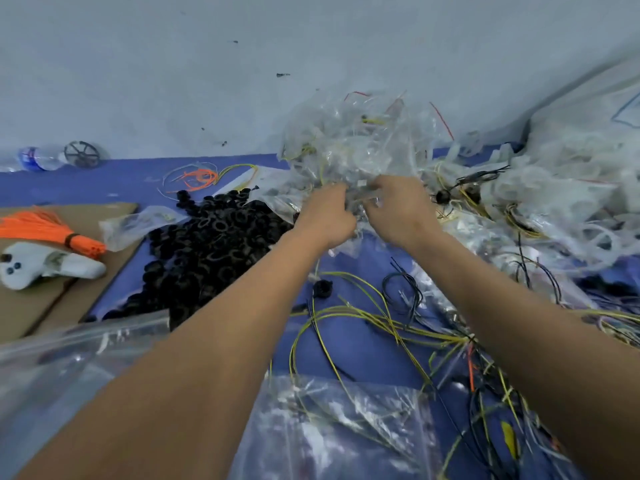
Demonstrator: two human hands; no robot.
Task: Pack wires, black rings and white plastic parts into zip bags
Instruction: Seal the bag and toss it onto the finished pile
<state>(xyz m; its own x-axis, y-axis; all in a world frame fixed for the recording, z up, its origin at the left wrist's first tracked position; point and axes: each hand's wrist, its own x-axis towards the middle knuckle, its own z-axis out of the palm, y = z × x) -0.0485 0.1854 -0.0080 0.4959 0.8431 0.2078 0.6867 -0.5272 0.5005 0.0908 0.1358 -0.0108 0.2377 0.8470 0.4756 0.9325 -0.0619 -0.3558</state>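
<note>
Both the left hand [327, 216] and right hand [398, 211] curl into the heap of clear crinkled zip bags [360, 147], fingertips buried among plastic, so exactly what each pinches cannot be told. Left of that heap lies the pile of black rubber rings [207, 251], its near edge hidden behind the left forearm.

Heap of clear zip bags [360, 147] far centre, crumpled, many holding yellow wire, piled against wall.
More clear bags [568, 188] spread right, tangled with black and yellow wire.
Black rings [211, 244] in broad loose pile left of centre on blue surface.
Loose wires [374, 317], yellow and black, sprawled near centre and right.
Flat empty zip bags [346, 424] near centre; another [62, 368] near left.
White plastic parts: cannot tell apart.
</note>
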